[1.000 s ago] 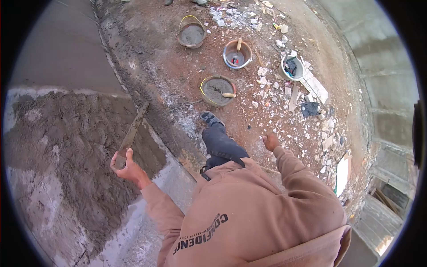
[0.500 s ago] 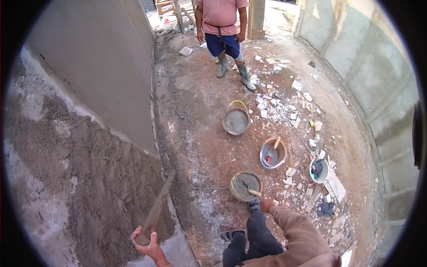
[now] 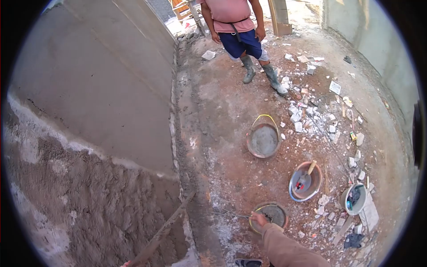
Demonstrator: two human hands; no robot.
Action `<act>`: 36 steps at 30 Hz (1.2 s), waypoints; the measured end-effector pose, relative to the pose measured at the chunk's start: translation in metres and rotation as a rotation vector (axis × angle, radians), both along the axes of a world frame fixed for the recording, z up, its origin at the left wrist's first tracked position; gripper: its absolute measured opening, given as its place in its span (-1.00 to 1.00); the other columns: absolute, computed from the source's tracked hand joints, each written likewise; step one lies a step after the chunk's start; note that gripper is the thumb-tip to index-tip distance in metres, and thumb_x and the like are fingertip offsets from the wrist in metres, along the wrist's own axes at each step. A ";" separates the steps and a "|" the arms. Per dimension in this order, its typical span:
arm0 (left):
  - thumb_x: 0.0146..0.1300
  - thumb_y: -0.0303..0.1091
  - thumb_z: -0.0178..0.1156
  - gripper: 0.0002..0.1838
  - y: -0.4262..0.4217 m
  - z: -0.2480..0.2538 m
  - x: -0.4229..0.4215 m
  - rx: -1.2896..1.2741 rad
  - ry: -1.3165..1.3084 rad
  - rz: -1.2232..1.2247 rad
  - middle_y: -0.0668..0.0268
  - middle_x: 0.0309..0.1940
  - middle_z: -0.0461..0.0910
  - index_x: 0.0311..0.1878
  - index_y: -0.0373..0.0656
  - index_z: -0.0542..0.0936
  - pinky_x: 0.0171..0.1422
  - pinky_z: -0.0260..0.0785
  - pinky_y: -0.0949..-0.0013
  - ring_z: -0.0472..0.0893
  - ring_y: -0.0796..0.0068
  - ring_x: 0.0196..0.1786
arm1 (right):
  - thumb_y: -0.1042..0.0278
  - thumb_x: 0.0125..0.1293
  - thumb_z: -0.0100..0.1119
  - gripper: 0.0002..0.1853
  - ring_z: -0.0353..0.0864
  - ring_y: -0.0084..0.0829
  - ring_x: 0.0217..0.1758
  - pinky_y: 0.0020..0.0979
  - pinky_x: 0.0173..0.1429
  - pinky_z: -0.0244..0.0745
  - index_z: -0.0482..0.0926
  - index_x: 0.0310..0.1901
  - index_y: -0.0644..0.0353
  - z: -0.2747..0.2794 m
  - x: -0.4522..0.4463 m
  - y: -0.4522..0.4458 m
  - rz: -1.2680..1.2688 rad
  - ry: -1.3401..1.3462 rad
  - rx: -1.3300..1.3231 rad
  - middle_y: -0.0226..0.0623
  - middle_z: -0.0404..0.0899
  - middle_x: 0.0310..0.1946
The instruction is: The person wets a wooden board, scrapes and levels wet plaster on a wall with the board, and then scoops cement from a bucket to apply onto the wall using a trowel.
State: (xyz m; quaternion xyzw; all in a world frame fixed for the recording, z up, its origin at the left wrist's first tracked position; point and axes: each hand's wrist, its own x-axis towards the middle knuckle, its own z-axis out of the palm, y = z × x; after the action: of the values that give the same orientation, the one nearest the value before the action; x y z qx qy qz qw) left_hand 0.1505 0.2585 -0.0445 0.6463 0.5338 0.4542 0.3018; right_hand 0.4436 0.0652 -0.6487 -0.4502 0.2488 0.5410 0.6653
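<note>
My left hand (image 3: 127, 264) barely shows at the bottom edge, gripping the near end of a long, mortar-smeared straightedge (image 3: 155, 240). That tool slants up and right in front of the roughly coated lower part of the wall (image 3: 106, 196). Over a bucket of wet mortar (image 3: 278, 212), my right hand (image 3: 259, 219) is closed around a trowel, whose handle is mostly covered by my fingers. The trowel's blade is at the mortar and hard to make out.
Beyond stand another mortar bucket (image 3: 263, 141), a bucket with a wooden-handled tool (image 3: 305, 181) and a pale bucket holding dark items (image 3: 354, 199). Broken rubble (image 3: 307, 118) litters the right side. A person in rubber boots (image 3: 249, 70) stands farther back.
My view has shifted, so the scene sits lower and farther right. My right hand has moved over the mortar with the trowel. My left hand has dropped mostly out of view, still holding the straightedge.
</note>
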 end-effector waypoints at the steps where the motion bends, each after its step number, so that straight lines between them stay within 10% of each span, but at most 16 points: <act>1: -0.02 -0.55 0.22 -0.59 0.002 0.000 0.004 -0.001 -0.001 0.010 0.10 -0.03 0.58 -0.01 -0.28 0.51 0.23 0.45 0.17 0.58 0.21 0.01 | 0.06 0.31 0.22 -0.61 0.56 -0.13 0.03 -0.10 0.31 0.42 0.52 -0.06 0.24 0.013 0.003 -0.001 -0.072 0.082 0.038 -0.07 0.61 -0.26; 6: 0.00 -0.50 0.22 -0.60 0.011 -0.002 0.000 -0.016 -0.044 0.053 0.07 -0.04 0.59 -0.02 -0.29 0.53 0.23 0.46 0.15 0.59 0.19 -0.01 | 0.18 0.36 0.15 -0.78 0.58 -0.30 -0.37 0.00 -0.06 0.63 0.45 -0.29 0.15 0.050 0.028 -0.004 -0.255 0.045 -0.196 -0.36 0.37 -0.54; 9: -0.06 -0.51 0.24 -0.55 0.041 -0.018 -0.039 -0.122 -0.269 -0.268 0.19 0.02 0.48 -0.01 -0.21 0.44 0.32 0.33 0.15 0.48 0.26 0.13 | 0.21 0.40 -0.07 -0.71 0.56 -0.30 -0.56 -0.20 -0.50 0.65 0.47 -0.31 0.28 -0.001 0.022 -0.031 -0.278 0.029 -0.275 -0.18 0.46 -0.49; 14: 0.17 -0.37 0.22 -0.62 0.015 0.001 -0.017 -0.129 -0.116 0.017 0.17 0.00 0.53 0.04 -0.31 0.51 0.37 0.28 0.15 0.49 0.31 0.13 | 0.52 0.26 0.10 -0.79 0.62 -0.34 -0.36 -0.32 -0.34 0.56 0.49 -0.07 0.29 0.020 0.025 -0.049 -0.159 -0.253 -0.597 -0.19 0.60 -0.30; 15: 0.20 -0.35 0.22 -0.64 0.021 -0.007 -0.019 -0.138 -0.140 -0.008 0.16 0.01 0.54 0.03 -0.32 0.52 0.38 0.27 0.15 0.49 0.32 0.13 | 0.51 0.20 0.19 -0.76 0.62 -0.38 -0.27 -0.34 -0.31 0.54 0.51 -0.08 0.29 -0.050 0.009 -0.055 -0.040 -0.517 -0.697 -0.20 0.61 -0.24; 21: 0.25 -0.29 0.19 -0.64 0.018 -0.010 -0.038 -0.182 -0.176 -0.030 -0.01 0.03 0.54 -0.08 -0.45 0.58 0.53 0.17 0.07 0.46 0.21 0.22 | 0.15 0.21 0.27 -0.60 0.54 -0.23 0.09 -0.22 0.23 0.37 0.55 -0.04 0.27 -0.019 0.016 0.011 0.067 -0.260 -0.419 -0.07 0.60 -0.17; 25: 0.11 -0.28 0.31 -0.63 0.000 -0.014 -0.010 -0.129 -0.256 0.071 0.04 -0.14 0.61 -0.08 -0.32 0.56 0.17 0.50 0.19 0.60 0.16 -0.06 | 0.18 0.20 0.28 -0.68 0.61 -0.32 -0.20 -0.32 -0.09 0.52 0.56 -0.17 0.27 -0.016 -0.016 0.023 -0.093 -0.079 -0.155 -0.18 0.60 -0.25; 28: 0.25 -0.28 0.18 -0.64 0.013 -0.009 -0.025 -0.267 -0.188 -0.042 -0.04 0.05 0.52 -0.08 -0.46 0.57 0.57 0.11 0.06 0.41 0.19 0.27 | 0.24 0.20 0.24 -0.74 0.57 -0.43 -0.33 -0.36 -0.32 0.47 0.56 -0.22 0.27 0.021 -0.028 -0.033 -0.135 -0.072 -0.384 -0.28 0.57 -0.35; 36: 0.23 -0.29 0.23 -0.67 0.038 0.007 -0.026 -0.195 -0.115 0.005 0.05 0.01 0.54 -0.08 -0.39 0.57 0.44 0.24 0.09 0.47 0.24 0.18 | 0.13 0.17 0.21 -0.61 0.54 -0.31 -0.39 -0.25 -0.30 0.37 0.60 -0.18 0.36 0.049 0.004 -0.158 -0.078 -0.107 -0.688 -0.16 0.61 -0.41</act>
State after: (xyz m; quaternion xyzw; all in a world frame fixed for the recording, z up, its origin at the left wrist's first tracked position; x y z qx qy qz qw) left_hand 0.1249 0.2961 -0.0377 0.5853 0.5590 0.4372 0.3922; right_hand 0.4480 -0.0924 -0.5993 -0.6660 0.3984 0.3751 0.5069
